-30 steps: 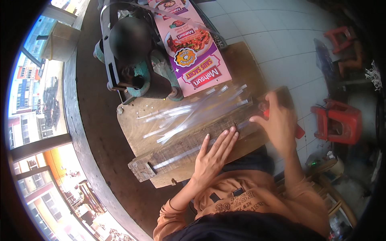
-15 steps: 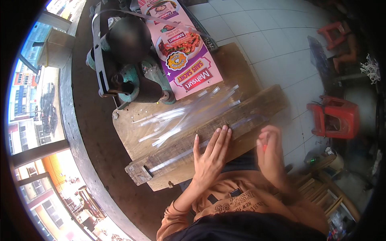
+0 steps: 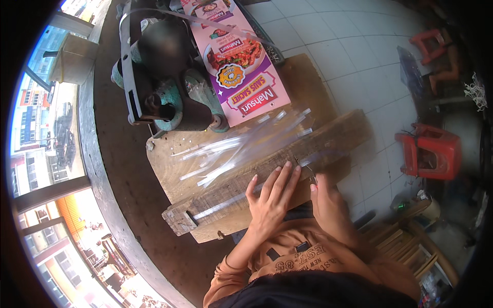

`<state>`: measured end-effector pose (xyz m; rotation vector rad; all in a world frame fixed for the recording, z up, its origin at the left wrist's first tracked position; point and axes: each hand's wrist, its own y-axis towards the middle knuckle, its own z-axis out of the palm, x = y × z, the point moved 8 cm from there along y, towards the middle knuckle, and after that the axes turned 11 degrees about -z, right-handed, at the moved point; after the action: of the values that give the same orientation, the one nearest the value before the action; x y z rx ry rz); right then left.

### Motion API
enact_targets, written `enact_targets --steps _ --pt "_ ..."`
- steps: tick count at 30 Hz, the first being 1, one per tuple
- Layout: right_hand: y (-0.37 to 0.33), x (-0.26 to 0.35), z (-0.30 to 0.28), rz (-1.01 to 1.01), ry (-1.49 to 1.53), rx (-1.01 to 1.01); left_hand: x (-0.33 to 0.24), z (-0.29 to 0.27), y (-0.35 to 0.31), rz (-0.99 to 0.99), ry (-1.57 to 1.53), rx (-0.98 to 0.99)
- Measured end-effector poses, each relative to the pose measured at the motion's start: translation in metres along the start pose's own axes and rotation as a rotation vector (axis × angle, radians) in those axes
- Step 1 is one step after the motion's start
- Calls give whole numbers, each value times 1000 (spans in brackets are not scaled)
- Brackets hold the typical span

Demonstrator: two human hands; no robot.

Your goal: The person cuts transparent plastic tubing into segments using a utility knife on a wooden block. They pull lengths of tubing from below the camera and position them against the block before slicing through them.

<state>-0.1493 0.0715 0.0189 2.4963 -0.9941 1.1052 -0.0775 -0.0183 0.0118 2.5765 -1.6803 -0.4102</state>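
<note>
A clear plastic strip (image 3: 221,206) runs lengthwise along a thick wooden plank (image 3: 328,134), one end by a small block at the plank's left end. My left hand (image 3: 273,197) lies flat over strip and plank, its fingers stretched out and slightly apart. Close to its right, my right hand (image 3: 328,205) is closed around a small red-handled tool with a thin metal tip (image 3: 309,170). That tip reaches the plank's near side beside the strip; its exact kind is hidden by my fingers. Several loose clear strips (image 3: 231,161) lie beyond the plank.
Under the plank is a wooden board (image 3: 169,164). A pink printed carton panel (image 3: 246,77) and a worn green-and-dark metal machine (image 3: 174,110) stand at the back. Red plastic stools (image 3: 431,152) are on the tiled floor (image 3: 354,92) at right. A ledge runs along the left.
My right hand has moved left and in against the plank, bringing the tool's tip beside my left fingers. The left hand stays flat in place. The whole view has shifted slightly.
</note>
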Motion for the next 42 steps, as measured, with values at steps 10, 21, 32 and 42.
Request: enact_targets --steps 10,21,32,42 --pt "1 3 2 5 -33 20 -4 -3 -3 53 59 -132" --pt "3 1 15 20 -45 63 -4 -3 -3 42 76 -126" --pt "4 2 18 55 -64 56 -2 -11 9 82 -26 -11" --pt "4 3 16 65 -37 72 -2 -18 19 103 -124 -9"
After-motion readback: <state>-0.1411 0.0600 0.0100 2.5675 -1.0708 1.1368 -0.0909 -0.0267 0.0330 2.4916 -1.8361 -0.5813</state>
